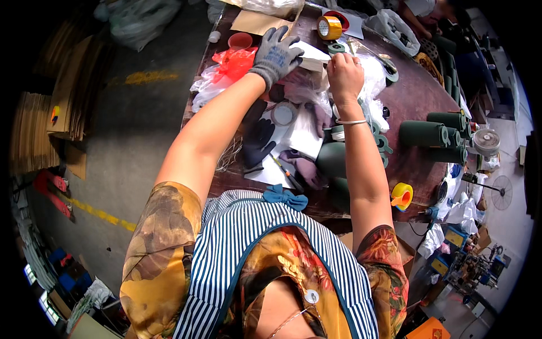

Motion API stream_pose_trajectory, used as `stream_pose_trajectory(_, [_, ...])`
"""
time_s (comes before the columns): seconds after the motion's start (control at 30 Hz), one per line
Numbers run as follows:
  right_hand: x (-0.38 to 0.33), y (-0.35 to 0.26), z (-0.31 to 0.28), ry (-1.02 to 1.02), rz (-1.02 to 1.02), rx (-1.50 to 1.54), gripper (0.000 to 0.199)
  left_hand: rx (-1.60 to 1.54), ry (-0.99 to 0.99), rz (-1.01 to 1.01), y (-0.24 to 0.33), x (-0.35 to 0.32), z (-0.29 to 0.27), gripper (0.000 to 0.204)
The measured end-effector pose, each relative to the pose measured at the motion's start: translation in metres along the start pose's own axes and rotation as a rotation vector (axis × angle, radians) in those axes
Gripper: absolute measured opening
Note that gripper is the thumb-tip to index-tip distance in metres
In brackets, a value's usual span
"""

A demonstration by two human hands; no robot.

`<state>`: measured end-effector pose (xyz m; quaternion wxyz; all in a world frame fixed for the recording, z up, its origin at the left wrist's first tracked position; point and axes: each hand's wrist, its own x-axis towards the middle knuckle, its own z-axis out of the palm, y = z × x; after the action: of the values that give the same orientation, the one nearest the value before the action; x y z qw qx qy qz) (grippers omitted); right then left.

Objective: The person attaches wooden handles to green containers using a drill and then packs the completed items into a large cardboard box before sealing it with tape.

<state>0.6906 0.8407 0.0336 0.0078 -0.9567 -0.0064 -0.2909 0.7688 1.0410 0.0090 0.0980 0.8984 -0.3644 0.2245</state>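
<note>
My left hand point(276, 55), in a grey work glove, is at the far part of the table with its fingers apart. It lies beside a white sheet or flat box point(314, 52) and a red plastic bag point(235, 63). My right hand point(345, 74) is bare, its fingers pinched together at the right end of the white piece. What they hold is too small or hidden to make out. Just beyond it sits a small dark green ring-shaped part point(336, 48). Clear plastic bags point(310, 90) lie crumpled between my arms.
Tape rolls point(329, 27) stand at the far edge, with a yellow tape dispenser point(402, 196) at the near right. Several dark green cylinders point(423, 134) lie on the table's right. Dark gloves point(258, 141), purple-grey gloves point(307, 169) and a black pen-like tool point(288, 174) lie nearer me.
</note>
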Motion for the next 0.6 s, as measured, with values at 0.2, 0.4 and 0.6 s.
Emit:
stream_pose_trajectory(0.2, [-0.029, -0.024, -0.016, -0.06, -0.075, 0.266, 0.01, -0.334, 0.02, -0.149, 0.013, 0.061, 0.019, 0.024])
stream_pose_trajectory(0.4, [-0.024, -0.035, 0.073, -0.605, 0.071, 0.025, 0.034, -0.431, -0.015, -0.022, 0.015, 0.067, 0.02, 0.027])
stream_pose_trajectory(0.6, [0.017, -0.054, 0.098, -1.077, 0.079, 0.176, 0.036, -0.455, -0.04, -0.081, 0.014, 0.069, 0.011, 0.024])
